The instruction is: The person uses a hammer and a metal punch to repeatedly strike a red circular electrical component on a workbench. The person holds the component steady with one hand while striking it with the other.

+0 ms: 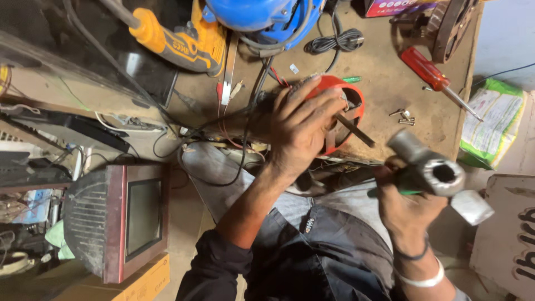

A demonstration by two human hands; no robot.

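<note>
My left hand lies spread over the red round housing on the workbench, gripping it; a metal rod pokes from inside it. My right hand is clenched around a grey metal tube, its hollow end facing up. Loose screws lie near the housing.

Near the middle of the frame we see a red ring with a dark centre, lying on the dull brown bench. At lower right, a grey metal pipe with a black bore. The screwdriver at upper right has a red handle. Along the top, a yellow and black drill and a blue motor casing. At right, a green and white bag. At lower left, a dark red box with a grey ribbed side. At the bottom, grey trousers and a white wristband.
</note>
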